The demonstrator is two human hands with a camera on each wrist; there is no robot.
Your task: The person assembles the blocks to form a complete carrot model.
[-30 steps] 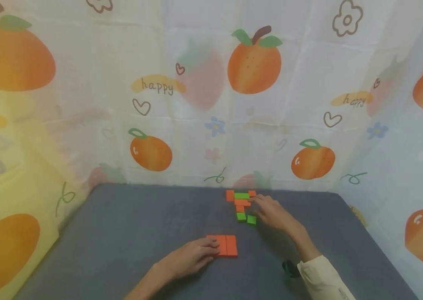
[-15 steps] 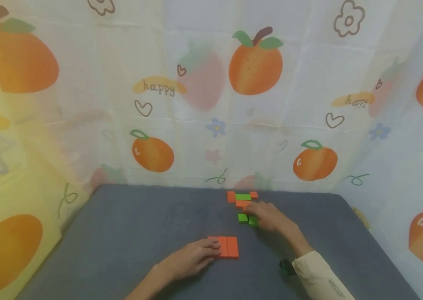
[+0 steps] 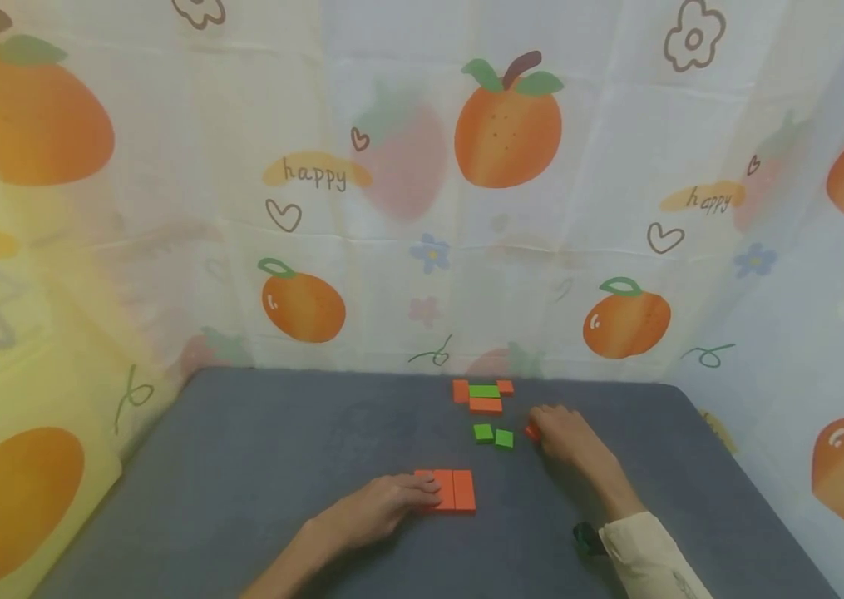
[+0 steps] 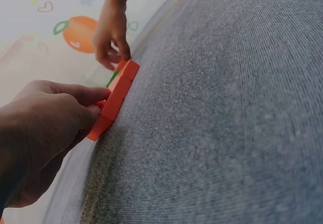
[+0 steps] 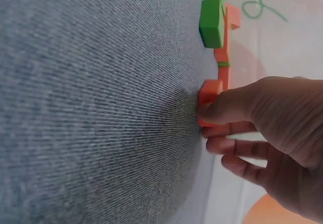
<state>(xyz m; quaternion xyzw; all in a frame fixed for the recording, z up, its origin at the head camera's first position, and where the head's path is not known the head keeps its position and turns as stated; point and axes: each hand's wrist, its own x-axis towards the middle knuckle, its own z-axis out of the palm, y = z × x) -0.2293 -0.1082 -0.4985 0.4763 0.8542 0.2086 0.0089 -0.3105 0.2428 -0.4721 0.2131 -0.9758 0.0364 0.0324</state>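
Note:
My left hand (image 3: 380, 509) rests with its fingers on the left part of a row of flat orange blocks (image 3: 463, 491). In the left wrist view, the thumb and index finger touch the orange blocks (image 4: 117, 97) near one end. Farther right, my right hand (image 3: 567, 434) pinches a small orange block (image 3: 532, 433) between thumb and fingers. The right wrist view has that orange block (image 5: 209, 93) at the tabletop, partly covered by the thumb. Two green blocks (image 3: 483, 433) lie side by side left of the right hand, slightly apart.
Behind the green pair, orange blocks (image 3: 485, 406) and a green block (image 3: 484, 391) form a cluster at the back of the grey tabletop (image 3: 279, 449). A fruit-printed curtain (image 3: 392, 316) hangs behind and along the sides.
My right hand has taken the small orange block from between the cluster and the green pair and moved it to the right. The left hand has stayed on the orange row.

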